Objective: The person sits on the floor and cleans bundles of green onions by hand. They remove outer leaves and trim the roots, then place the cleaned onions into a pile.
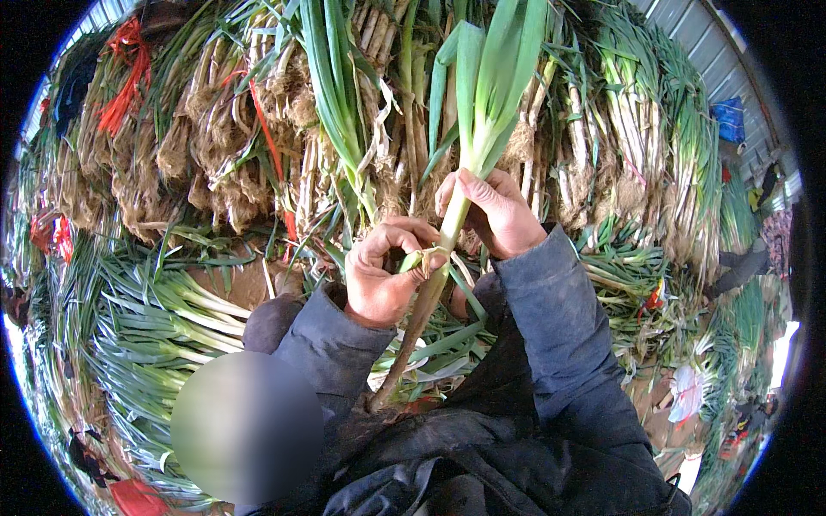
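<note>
A long green onion [455,218] slants before my chest, its broad green leaves upward and its brown, dirt-stained lower end down by my lap. My right hand [500,213] grips the pale stalk just below where the leaves fan out. Against the middle of the same stalk, my left hand [390,271] pinches a torn piece of outer leaf [419,260] between thumb and fingers. Whether that piece is still attached to the stalk I cannot tell. Another green onion [342,122] with long leaves stands beyond my left hand.
Bundles of unpeeled green onions [226,142] with dirty roots are piled across the front. Cleaned green onions [174,322] with white stalks lie at my left. Red ties [126,77] hang on the pile. Loose leaves [445,348] litter the ground by my lap. A white plastic bag [686,393] lies at right.
</note>
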Available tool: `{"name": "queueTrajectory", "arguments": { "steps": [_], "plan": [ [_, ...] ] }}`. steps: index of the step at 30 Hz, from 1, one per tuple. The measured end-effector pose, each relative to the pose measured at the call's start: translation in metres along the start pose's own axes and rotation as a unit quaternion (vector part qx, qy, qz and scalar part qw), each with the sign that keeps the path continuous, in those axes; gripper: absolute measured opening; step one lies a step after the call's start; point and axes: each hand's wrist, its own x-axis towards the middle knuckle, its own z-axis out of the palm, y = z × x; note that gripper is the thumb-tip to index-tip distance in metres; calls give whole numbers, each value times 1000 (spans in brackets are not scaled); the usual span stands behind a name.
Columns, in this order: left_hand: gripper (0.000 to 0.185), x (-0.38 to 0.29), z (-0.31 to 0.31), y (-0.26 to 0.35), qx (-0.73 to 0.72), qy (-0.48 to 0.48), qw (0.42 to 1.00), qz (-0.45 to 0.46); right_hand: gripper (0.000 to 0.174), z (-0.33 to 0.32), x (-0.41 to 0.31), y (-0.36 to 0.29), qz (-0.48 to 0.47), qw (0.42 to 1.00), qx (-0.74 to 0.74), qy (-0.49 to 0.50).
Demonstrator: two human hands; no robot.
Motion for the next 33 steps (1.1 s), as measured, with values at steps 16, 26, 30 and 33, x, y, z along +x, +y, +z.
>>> {"name": "queueTrajectory", "arguments": {
  "steps": [16,26,30,33],
  "plan": [
    [17,-18,-26,15,-43,-188,967,-168,29,-29,6,-9,-35,988,65,138],
    [14,-25,-33,31,126,-311,913,-233,36,-50,12,-8,-67,977,97,176],
    [17,-30,-40,29,162,-353,890,-238,35,-68,14,-9,-111,970,94,194],
    [17,-34,-45,28,199,-369,876,-240,36,-76,15,-8,-123,963,107,215]
  ]
}}
